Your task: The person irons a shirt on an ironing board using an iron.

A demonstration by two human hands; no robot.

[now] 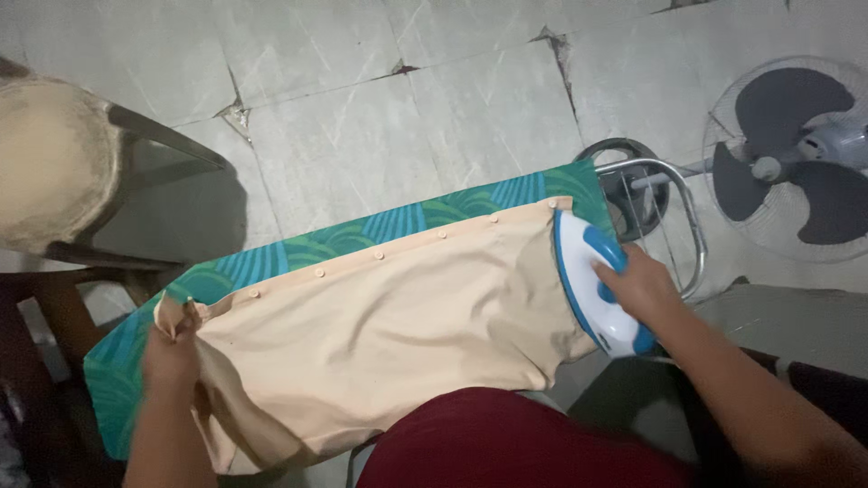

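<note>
Left hand (pixel 170 351) pinching the peach shirt (pixel 380 330) edge | right hand (pixel 640 287) gripping blue-white iron (pixel 592 280) at shirt's far end | shirt spread between both hands on green ironing board (pixel 271 262) | fan (pixel 796 154) beyond right hand

No packages, labels, signs or screens show anywhere in this view.
</note>
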